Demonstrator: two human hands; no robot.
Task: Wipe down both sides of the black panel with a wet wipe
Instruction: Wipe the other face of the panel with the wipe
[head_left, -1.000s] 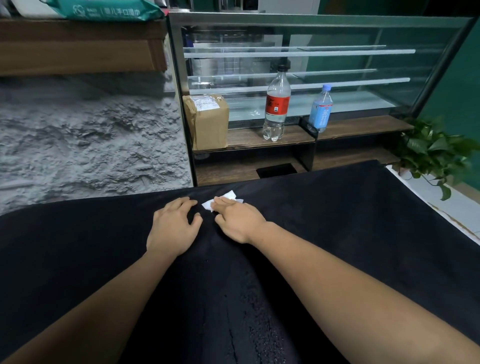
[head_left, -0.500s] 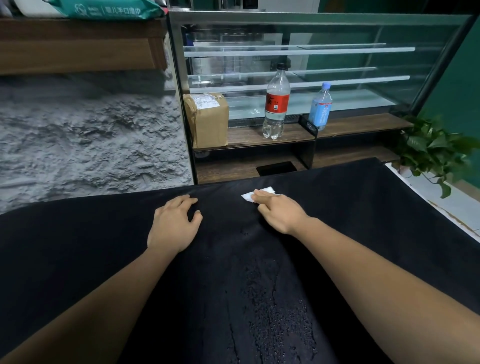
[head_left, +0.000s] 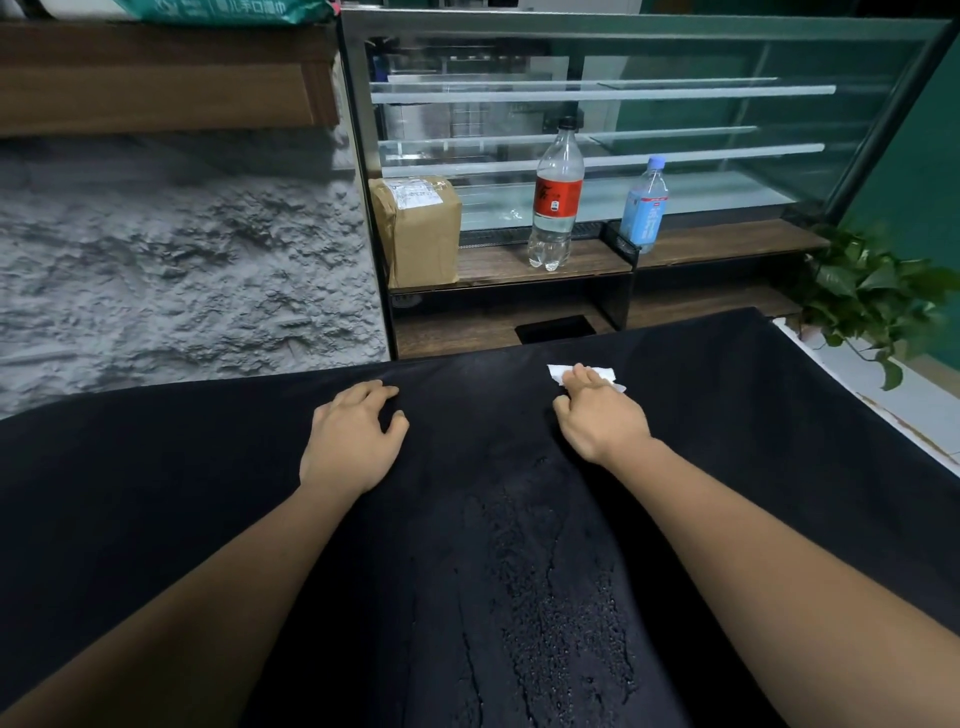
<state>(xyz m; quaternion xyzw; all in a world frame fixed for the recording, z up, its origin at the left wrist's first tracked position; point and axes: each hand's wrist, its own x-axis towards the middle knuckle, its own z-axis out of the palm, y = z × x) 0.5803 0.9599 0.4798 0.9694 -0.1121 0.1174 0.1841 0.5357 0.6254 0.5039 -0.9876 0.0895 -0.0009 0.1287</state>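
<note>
A large black panel (head_left: 156, 493) fills the lower part of the view, with wet streaks and droplets down its middle. My right hand (head_left: 597, 421) presses a small white wet wipe (head_left: 558, 372) flat against the panel near its far edge; the fingers lie over the wipe. My left hand (head_left: 353, 441) rests palm down on the panel to the left, fingers spread and holding nothing.
Beyond the panel stands a glass display case (head_left: 597, 93) with a wooden shelf holding a brown parcel (head_left: 421, 228), a red-labelled bottle (head_left: 556, 197) and a blue bottle (head_left: 647, 208). A potted plant (head_left: 872, 296) sits at right, a rough grey wall (head_left: 182, 260) at left.
My right hand has slid the wipe to the right along the panel's far edge, away from my left hand. The left hand has stayed in place.
</note>
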